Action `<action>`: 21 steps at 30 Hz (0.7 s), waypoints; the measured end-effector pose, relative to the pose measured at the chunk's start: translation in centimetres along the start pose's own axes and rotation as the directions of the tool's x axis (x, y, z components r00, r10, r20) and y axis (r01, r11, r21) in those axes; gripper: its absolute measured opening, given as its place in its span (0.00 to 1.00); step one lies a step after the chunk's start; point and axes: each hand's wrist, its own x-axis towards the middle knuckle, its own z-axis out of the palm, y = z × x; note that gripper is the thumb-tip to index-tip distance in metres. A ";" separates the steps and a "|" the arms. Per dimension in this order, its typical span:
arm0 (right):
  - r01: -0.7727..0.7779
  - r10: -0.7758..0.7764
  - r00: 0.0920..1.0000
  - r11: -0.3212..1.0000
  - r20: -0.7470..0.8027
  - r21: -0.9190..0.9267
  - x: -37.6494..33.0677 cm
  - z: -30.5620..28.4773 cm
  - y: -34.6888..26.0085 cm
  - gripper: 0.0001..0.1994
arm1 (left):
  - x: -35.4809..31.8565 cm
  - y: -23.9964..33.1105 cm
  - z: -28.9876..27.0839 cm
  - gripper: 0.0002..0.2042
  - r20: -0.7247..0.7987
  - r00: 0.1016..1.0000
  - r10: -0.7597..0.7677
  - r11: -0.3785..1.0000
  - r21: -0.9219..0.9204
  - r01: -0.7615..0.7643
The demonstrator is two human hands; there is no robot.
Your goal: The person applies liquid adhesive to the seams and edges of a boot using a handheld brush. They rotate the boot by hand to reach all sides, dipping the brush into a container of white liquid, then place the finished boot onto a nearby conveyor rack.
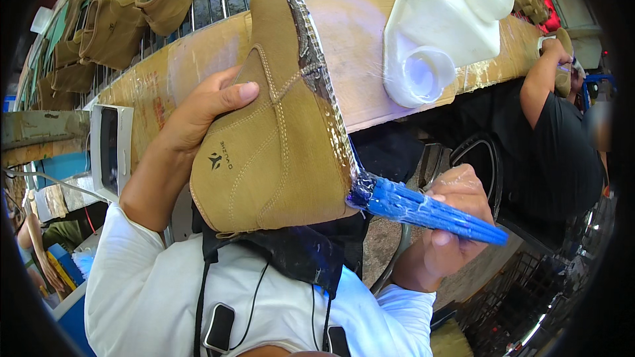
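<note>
A tan suede ankle boot [264, 152] is tilted up in front of my chest, with its sole edge facing right. My left hand [210, 102] grips it from the left side, thumb pressed on the upper; the other fingers are mostly hidden behind the boot. Along the sole edge runs a dark, wet-looking band. My right hand [460, 208] is closed round a blue-handled brush [423, 210] streaked with dried white residue. Its dark tip touches the boot's lower right edge, near the heel end.
On the cardboard-covered bench [347, 39] stands a white plastic container [450, 20] with a round open mouth. More tan boots [109, 30] sit on a metal roller rack at the far left. A white box [112, 149] stands left. At right, another person [562, 139] handles a boot.
</note>
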 end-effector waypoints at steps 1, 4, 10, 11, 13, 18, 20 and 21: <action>0.043 -0.043 0.999 0.998 -0.001 -0.053 0.1 -0.1 -0.2 0.14 | -0.1 0.0 0.1 0.30 -0.002 1.000 0.000 1.000 -0.029 0.000; 0.172 -0.174 0.985 0.963 0.010 -0.207 0.3 0.0 -0.8 0.13 | -0.5 -0.1 0.2 0.27 -0.024 0.999 -0.029 0.992 -0.121 0.026; 0.333 -0.315 0.942 0.915 0.114 -0.228 2.0 -0.9 -1.3 0.13 | -0.9 -0.5 1.2 0.24 -0.081 0.993 -0.080 0.936 -0.350 0.047; 0.356 -0.335 0.933 0.908 0.128 -0.220 2.4 -0.9 -1.3 0.13 | -1.0 -0.4 1.5 0.24 -0.105 0.990 -0.093 0.919 -0.392 0.045; 0.373 -0.353 0.927 0.905 0.128 -0.205 3.0 -0.9 -1.5 0.14 | -1.1 -0.4 1.4 0.23 -0.067 0.989 -0.128 0.890 -0.448 0.085; 0.387 -0.372 0.922 0.897 0.107 -0.215 4.6 -0.2 -2.3 0.13 | -1.9 -0.2 2.4 0.23 -0.048 0.993 -0.112 0.888 -0.454 0.078; 0.390 -0.376 0.921 0.897 0.105 -0.209 5.0 0.0 -2.6 0.13 | -2.1 0.1 2.8 0.23 -0.048 0.994 -0.096 0.892 -0.447 0.065; 0.387 -0.375 0.922 0.900 0.095 -0.203 5.1 0.1 -2.5 0.14 | -2.1 0.0 3.0 0.23 -0.043 0.995 -0.087 0.894 -0.445 0.059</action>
